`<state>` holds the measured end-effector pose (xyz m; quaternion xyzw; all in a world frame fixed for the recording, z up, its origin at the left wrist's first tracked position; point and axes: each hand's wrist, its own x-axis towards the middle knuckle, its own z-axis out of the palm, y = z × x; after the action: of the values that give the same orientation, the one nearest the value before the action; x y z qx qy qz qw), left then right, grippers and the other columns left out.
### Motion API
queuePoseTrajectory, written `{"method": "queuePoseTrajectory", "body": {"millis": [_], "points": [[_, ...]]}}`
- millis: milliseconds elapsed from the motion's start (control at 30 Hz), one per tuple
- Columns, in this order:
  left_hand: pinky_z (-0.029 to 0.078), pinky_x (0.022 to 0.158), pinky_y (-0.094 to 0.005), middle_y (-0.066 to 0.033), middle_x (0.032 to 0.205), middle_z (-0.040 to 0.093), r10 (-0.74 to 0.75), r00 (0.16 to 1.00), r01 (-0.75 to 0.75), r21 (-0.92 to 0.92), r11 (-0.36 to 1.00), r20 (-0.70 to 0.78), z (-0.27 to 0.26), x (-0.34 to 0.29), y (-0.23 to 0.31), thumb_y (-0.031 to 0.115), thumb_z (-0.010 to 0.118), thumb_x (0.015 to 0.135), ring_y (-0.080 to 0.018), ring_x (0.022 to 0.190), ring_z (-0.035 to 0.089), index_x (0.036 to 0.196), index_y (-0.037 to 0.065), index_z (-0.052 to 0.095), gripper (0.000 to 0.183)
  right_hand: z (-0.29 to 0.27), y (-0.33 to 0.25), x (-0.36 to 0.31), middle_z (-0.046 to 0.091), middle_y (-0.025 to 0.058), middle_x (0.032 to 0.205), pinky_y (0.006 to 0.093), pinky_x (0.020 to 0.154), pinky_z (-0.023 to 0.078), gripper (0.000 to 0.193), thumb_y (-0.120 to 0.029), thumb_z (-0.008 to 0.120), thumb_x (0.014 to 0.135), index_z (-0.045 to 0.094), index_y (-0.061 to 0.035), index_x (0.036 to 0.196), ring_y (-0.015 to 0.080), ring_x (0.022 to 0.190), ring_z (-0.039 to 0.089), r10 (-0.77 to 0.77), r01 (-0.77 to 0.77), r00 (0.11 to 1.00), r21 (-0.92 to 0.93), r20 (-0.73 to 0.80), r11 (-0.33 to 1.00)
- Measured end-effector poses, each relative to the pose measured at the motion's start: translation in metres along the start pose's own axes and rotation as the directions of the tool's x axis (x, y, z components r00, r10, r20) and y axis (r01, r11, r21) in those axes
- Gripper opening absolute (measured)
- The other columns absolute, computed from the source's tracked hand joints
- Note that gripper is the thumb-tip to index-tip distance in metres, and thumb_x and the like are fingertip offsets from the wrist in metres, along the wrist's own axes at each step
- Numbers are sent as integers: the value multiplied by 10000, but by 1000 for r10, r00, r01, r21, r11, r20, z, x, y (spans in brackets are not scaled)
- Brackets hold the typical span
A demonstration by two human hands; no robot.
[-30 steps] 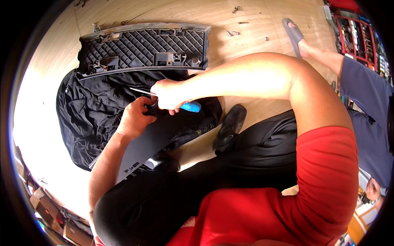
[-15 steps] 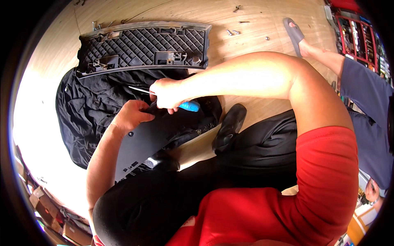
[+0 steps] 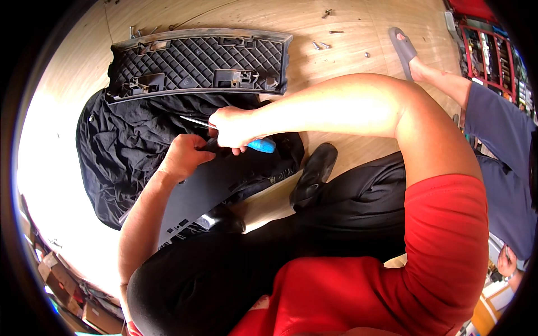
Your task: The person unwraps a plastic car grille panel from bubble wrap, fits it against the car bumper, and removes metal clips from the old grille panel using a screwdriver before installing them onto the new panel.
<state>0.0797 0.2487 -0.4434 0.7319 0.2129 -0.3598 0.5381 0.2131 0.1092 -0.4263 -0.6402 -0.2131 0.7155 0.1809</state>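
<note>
My right hand (image 3: 234, 127) is closed round a screwdriver. The screwdriver's blue handle (image 3: 261, 145) sticks out on the right of the fist, and its thin metal shaft (image 3: 193, 120) points left over black cloth (image 3: 120, 143). Just left of it, my left hand (image 3: 186, 157) pinches something dark above a smooth black plastic panel (image 3: 196, 193); the fingers hide what it is. That panel lies slanted over the cloth, its near end by my knee, with small slots near its edge.
A ribbed black plastic panel (image 3: 196, 64) lies beyond the cloth. Loose screws (image 3: 320, 46) are scattered on the wooden floor. My black shoe (image 3: 315, 176) is right of the panel. Another person's sandalled foot (image 3: 404, 53) is at the far right, near a red rack (image 3: 487, 53). Cardboard boxes (image 3: 59, 274) stand lower left.
Both hands have shifted very slightly in the picture, along with the panels and floor. My left hand has turned a little, its fingers still pinched; the screwdriver stays in my right hand.
</note>
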Motion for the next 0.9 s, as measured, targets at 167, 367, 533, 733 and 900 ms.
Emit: {"method": "queuePoseTrajectory", "body": {"millis": [167,367,533,733,900], "points": [[502,692,-288,-100,807,682,44,998,-48,-119,992,-43,7,4,-7,55,764,699,-141,722,619,963,-54,667,301,0,-2,-3,620,137,785,296,491,534,351,41,526,802,510,57,1152,178,591,647,11,-11,1000,32,-23,999],[513,711,-284,-93,827,673,64,998,-65,-39,997,-27,12,8,0,-26,750,682,-146,771,630,940,-55,641,282,6,1,-5,617,130,773,292,469,524,283,51,536,786,540,45,1068,168,587,639,26,-22,998,84,-52,996],[508,676,-316,-87,767,644,62,991,-65,-20,998,-115,20,14,-8,55,823,604,-194,721,618,883,-7,638,340,8,2,-1,618,130,744,294,455,519,246,60,534,773,550,32,1017,169,557,627,59,-41,993,166,-107,985],[506,675,-318,-84,786,640,48,983,-60,-61,996,-176,24,14,-6,44,830,591,-191,722,607,879,12,603,368,8,7,13,611,127,710,309,442,519,212,60,550,755,567,31,965,184,543,629,64,-49,991,128,-116,991],[491,663,-296,-77,792,625,13,999,-21,-160,987,-52,2,-3,0,14,760,666,-154,754,596,998,10,594,371,-2,-4,10,612,134,771,306,451,521,225,61,564,773,541,48,997,193,568,642,7,-1,999,150,-39,989]]}}
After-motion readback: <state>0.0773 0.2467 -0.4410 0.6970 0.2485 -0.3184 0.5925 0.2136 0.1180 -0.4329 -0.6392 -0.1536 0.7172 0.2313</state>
